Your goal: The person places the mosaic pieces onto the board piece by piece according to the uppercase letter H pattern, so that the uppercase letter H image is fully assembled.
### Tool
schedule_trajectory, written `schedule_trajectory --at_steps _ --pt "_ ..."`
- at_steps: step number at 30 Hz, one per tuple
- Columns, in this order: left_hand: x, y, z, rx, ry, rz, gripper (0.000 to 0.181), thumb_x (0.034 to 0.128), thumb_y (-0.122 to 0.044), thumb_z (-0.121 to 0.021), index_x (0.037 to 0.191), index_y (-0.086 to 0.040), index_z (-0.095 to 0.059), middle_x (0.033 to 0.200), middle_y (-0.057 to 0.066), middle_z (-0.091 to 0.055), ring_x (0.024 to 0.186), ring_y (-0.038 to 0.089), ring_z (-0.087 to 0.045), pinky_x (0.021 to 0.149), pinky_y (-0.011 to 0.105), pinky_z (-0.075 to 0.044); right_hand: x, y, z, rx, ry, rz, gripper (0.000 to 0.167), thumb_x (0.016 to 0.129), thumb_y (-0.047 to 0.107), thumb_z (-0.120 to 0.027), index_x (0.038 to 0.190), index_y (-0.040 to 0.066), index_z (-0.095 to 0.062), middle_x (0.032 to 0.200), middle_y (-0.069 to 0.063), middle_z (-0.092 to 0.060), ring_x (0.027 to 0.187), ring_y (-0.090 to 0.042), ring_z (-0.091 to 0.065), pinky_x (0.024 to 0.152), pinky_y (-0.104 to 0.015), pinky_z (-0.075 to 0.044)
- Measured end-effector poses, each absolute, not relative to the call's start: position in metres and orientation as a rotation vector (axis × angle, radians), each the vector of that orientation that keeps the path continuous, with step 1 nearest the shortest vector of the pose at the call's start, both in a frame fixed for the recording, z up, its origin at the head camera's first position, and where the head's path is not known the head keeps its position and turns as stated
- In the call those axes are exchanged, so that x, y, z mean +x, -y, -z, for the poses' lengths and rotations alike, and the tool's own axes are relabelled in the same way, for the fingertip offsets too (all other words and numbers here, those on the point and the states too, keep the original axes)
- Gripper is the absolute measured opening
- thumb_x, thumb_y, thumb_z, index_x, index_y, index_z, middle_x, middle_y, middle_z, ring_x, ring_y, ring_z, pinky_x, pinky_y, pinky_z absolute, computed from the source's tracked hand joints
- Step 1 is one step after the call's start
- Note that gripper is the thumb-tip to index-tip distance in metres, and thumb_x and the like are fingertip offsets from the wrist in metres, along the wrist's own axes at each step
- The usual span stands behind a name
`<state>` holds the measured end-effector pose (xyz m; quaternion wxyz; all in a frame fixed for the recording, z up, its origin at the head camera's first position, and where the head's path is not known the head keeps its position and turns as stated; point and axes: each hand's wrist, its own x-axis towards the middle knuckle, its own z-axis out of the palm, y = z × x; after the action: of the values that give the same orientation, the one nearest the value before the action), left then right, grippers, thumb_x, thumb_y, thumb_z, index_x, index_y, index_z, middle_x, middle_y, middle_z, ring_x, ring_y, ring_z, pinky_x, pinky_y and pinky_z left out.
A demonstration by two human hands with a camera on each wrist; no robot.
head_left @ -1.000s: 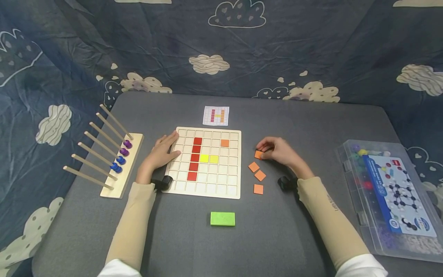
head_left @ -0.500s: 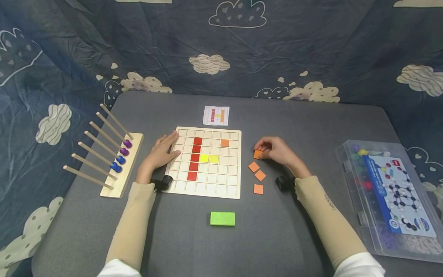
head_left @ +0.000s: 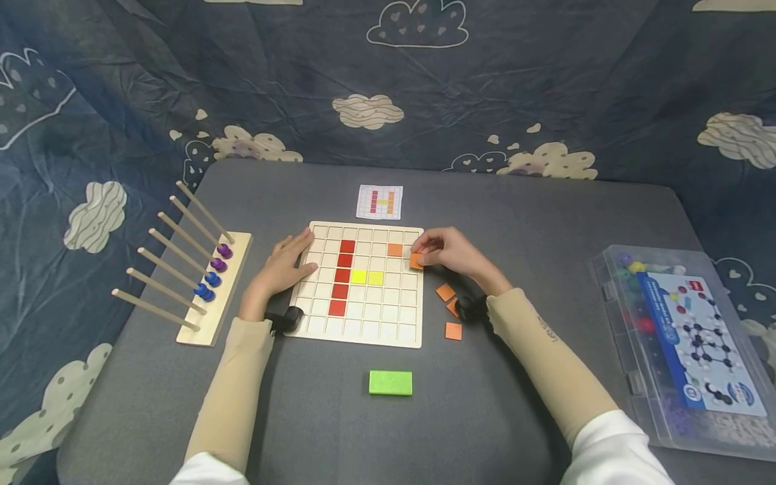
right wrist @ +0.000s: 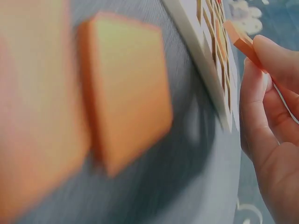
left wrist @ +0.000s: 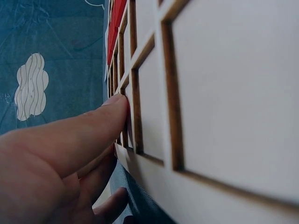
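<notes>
Pinched between thumb and fingers of my right hand (head_left: 450,252) is an orange square tile (head_left: 415,261), held over the right edge of the wooden grid board (head_left: 377,330); the right wrist view shows the tile (right wrist: 244,44) tilted. My left hand (head_left: 281,269) rests on the board's left edge, its thumb touching the surface in the left wrist view. On the board stand a column of red tiles (head_left: 342,275), two yellow tiles (head_left: 366,277) side by side, and one orange tile (head_left: 395,250) at upper right. Loose orange tiles (head_left: 453,331) lie right of the board, one partly hidden by the wrist camera.
A small pattern card (head_left: 378,202) lies behind the board. A green block (head_left: 391,382) sits in front of it. At left stands a wooden peg rack (head_left: 209,296) with purple and blue beads. A clear plastic case (head_left: 679,350) occupies the table's right side.
My right hand has lifted an orange tile from the table and carried it left to the board's right edge. The left hand has stayed in place.
</notes>
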<state>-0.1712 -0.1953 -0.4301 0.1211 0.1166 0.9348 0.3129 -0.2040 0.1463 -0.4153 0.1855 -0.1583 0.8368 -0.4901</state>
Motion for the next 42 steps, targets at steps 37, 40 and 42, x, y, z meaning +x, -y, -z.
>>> schedule_trajectory --at_steps 37,40,42 --pt "-0.171 0.194 0.43 0.34 -2.733 -0.91 0.065 0.0957 -0.017 -0.056 0.15 0.002 -0.024 0.157 0.017 -0.015 0.141 0.045 -0.006 0.105 0.068 -0.005 -0.201 -0.13 0.411 -0.473 -2.382 1.396 0.015 0.082 -0.004 -0.069 0.097 -0.004 -0.069 0.088 -0.011 -0.067 0.076 -0.022 -0.059 0.067 -0.03 -0.047" --pt "-0.171 0.195 0.43 0.339 -2.733 -0.909 0.065 0.0958 -0.017 -0.056 0.15 0.001 -0.024 0.157 0.017 -0.015 0.141 0.045 -0.006 0.106 0.067 -0.005 -0.199 -0.142 0.411 -0.433 -2.341 1.456 0.016 0.084 -0.003 -0.068 0.1 -0.006 -0.067 0.091 -0.015 -0.066 0.079 -0.022 -0.059 0.07 -0.033 -0.049" --pt "-0.171 0.195 0.431 0.336 -2.731 -0.91 0.065 0.0958 -0.017 -0.056 0.15 0.001 -0.024 0.157 0.017 -0.015 0.141 0.045 -0.006 0.106 0.067 -0.005 -0.196 -0.149 0.411 -0.407 -2.317 1.489 0.017 0.085 -0.002 -0.067 0.102 -0.007 -0.066 0.094 -0.018 -0.066 0.08 -0.022 -0.059 0.072 -0.036 -0.05"
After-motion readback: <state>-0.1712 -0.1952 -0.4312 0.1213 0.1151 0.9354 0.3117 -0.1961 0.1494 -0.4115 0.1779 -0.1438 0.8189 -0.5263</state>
